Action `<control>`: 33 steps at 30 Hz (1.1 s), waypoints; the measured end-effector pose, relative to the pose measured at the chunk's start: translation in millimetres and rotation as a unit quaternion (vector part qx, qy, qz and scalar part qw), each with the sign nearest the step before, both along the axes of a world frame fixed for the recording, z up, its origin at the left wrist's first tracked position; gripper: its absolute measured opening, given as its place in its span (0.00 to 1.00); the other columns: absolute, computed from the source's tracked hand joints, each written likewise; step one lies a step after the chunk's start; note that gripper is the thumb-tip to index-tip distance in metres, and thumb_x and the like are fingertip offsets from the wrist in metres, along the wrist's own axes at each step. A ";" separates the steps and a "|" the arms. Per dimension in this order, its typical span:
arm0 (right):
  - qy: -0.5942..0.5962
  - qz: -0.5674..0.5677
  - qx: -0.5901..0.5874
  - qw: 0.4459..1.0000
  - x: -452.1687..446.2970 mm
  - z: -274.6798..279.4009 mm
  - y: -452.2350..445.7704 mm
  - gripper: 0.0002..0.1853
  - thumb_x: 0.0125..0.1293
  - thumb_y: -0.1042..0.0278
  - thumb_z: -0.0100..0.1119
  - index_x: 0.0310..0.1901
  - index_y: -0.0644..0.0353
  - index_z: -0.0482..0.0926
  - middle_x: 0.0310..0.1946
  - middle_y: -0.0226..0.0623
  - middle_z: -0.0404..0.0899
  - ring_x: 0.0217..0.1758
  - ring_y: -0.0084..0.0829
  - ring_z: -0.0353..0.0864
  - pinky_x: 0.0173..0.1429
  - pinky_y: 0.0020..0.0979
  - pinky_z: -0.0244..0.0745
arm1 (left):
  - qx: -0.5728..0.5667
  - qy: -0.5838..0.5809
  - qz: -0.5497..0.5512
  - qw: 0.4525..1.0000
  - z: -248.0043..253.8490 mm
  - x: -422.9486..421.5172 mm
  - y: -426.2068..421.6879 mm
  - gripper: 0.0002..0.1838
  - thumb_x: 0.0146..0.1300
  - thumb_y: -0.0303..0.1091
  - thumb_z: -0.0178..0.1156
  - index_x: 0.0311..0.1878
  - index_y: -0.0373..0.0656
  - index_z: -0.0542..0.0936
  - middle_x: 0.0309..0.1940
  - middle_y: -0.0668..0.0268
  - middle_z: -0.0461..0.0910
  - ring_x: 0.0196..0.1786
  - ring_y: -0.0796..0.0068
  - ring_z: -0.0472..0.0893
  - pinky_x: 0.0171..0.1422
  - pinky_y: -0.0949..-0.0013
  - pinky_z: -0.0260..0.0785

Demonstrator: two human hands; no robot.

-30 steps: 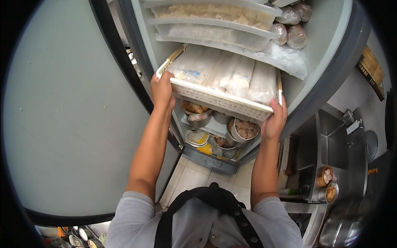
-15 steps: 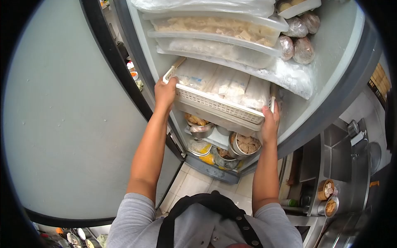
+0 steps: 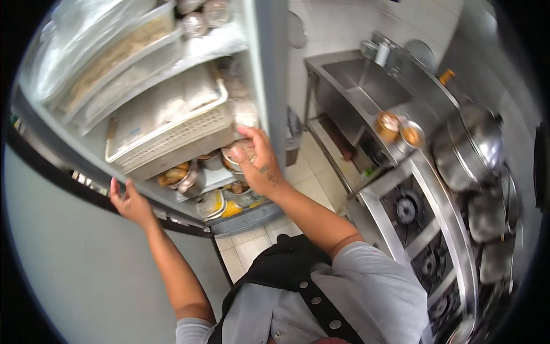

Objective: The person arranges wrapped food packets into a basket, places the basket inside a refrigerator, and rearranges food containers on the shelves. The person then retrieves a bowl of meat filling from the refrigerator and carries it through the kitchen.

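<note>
My left hand [image 3: 130, 202] is open, its fingers apart, near the inner edge of the open fridge door [image 3: 74, 252]. I cannot tell whether it touches the door. Open and holding nothing, my right hand [image 3: 260, 160] is in front of the fridge's right side, thumb and fingers apart. A white perforated plastic basket [image 3: 177, 136] with wrapped white packages [image 3: 166, 109] sits inside the fridge, on top of a pale container [image 3: 166, 160]. Below it are a pot of brownish food [image 3: 175, 174] and another pot [image 3: 232, 163], partly hidden by my right hand.
Bagged food and a clear tub [image 3: 123, 54] fill the upper fridge shelf. To the right are a steel sink [image 3: 366, 74], two food containers [image 3: 401, 129] on the counter, a gas stove [image 3: 408, 211] and a large lidded pot [image 3: 467, 146]. Floor tiles [image 3: 309, 166] show between.
Both my hands have let go of the basket, which is now further inside the fridge. My view has turned to the right, bringing the stove and large pot into sight.
</note>
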State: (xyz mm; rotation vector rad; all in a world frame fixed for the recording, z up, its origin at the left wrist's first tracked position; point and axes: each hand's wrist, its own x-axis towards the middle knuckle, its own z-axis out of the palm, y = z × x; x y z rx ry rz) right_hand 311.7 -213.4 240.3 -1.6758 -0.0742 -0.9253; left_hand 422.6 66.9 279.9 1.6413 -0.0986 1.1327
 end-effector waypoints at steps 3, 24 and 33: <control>0.113 0.047 0.107 0.987 -25.0 -44.7 1.6 0.23 0.66 0.58 0.58 0.56 0.66 0.72 0.51 0.46 0.76 0.55 0.35 0.75 0.59 0.34 0.70 | -0.018 0.025 -0.005 1.000 -21.8 -16.3 8.3 0.19 0.63 0.29 0.60 0.56 0.35 0.75 0.55 0.59 0.74 0.58 0.68 0.73 0.64 0.66 0.63; 0.224 -0.495 0.417 0.728 -192.7 -293.6 -489.4 0.22 0.69 0.50 0.51 0.39 0.66 0.77 0.29 0.40 0.81 0.22 0.30 0.81 0.21 0.29 0.72 | -0.009 0.362 0.065 0.930 -219.3 -93.5 47.0 0.12 0.64 0.28 0.56 0.50 0.41 0.76 0.49 0.68 0.77 0.50 0.78 0.75 0.51 0.71 0.67; 0.319 -0.493 -0.083 0.805 -87.1 -275.6 -464.4 0.17 0.66 0.60 0.55 0.53 0.55 0.71 0.36 0.53 0.82 0.40 0.53 0.82 0.42 0.48 0.75 | 0.020 0.371 -0.008 0.928 -202.0 -94.8 -52.3 0.08 0.65 0.31 0.57 0.46 0.46 0.77 0.42 0.73 0.79 0.42 0.82 0.75 0.46 0.73 0.65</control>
